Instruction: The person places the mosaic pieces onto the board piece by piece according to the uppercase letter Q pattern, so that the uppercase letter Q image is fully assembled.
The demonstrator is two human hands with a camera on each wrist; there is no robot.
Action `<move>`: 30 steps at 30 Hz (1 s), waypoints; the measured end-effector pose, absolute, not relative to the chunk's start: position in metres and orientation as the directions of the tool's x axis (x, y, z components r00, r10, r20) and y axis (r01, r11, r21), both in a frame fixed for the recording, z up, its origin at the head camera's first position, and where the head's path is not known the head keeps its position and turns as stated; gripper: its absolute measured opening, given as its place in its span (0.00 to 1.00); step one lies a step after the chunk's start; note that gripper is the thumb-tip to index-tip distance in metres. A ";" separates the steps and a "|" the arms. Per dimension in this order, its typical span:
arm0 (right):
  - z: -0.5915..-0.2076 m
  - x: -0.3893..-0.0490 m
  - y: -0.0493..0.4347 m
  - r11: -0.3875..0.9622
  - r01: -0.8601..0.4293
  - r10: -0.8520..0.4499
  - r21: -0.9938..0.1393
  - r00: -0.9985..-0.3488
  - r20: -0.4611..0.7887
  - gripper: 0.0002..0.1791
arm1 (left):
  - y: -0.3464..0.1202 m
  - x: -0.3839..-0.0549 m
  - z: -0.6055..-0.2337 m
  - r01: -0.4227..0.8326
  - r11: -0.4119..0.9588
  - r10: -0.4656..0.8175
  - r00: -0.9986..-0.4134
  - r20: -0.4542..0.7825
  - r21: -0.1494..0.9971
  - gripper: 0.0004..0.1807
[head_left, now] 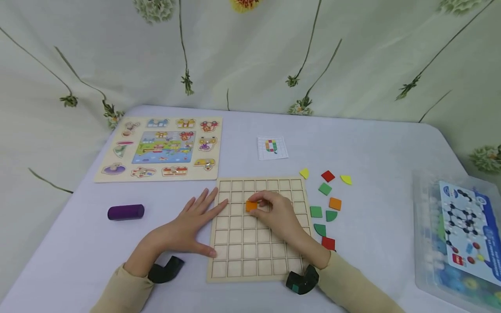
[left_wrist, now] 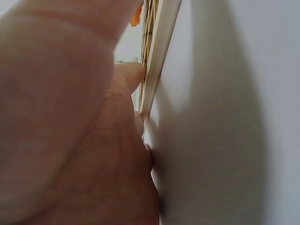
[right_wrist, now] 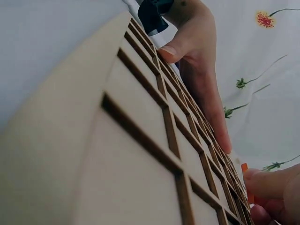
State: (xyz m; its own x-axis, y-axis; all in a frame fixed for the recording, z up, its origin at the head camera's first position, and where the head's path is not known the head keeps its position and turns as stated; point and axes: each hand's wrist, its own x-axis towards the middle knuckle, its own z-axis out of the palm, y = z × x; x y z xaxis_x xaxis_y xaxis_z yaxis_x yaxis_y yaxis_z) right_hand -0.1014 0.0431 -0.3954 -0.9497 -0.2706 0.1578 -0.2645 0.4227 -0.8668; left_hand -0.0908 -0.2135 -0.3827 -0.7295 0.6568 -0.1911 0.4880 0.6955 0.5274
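The right hand (head_left: 277, 214) pinches an orange square (head_left: 251, 206) at the board (head_left: 235, 251). The left hand (head_left: 184, 230) is spread out, touching the board's left edge.

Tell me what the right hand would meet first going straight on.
Probably the left hand: the right hand, pinching an orange tile, points left across the board towards it, though depth is unclear.

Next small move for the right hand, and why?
Probably square up the orange tile and press it down on the board. The right hand pinches it there, and whether it's seated is unclear; the left hand touches the board's left edge, so it can likely steady it.
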 end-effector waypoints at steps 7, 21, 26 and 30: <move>-0.395 -0.105 0.042 0.462 -0.360 -0.321 -0.811 -0.920 0.226 0.12 | -0.213 -0.092 -0.383 0.492 0.702 0.653 -0.734 -0.189 0.514 0.63; -0.391 -0.101 0.046 0.543 -0.359 -0.339 -0.759 -0.921 0.193 0.15 | -0.209 -0.093 -0.389 0.486 0.694 0.657 -0.728 -0.193 0.531 0.63; -0.365 -0.099 0.069 0.461 -0.373 -0.324 -0.805 -0.915 0.239 0.16 | -0.212 -0.091 -0.387 0.496 0.693 0.659 -0.731 -0.180 0.523 0.64; -0.353 -0.097 0.116 0.475 -0.391 -0.269 -0.788 -0.917 0.293 0.18 | -0.213 -0.091 -0.385 0.503 0.685 0.664 -0.729 -0.167 0.528 0.64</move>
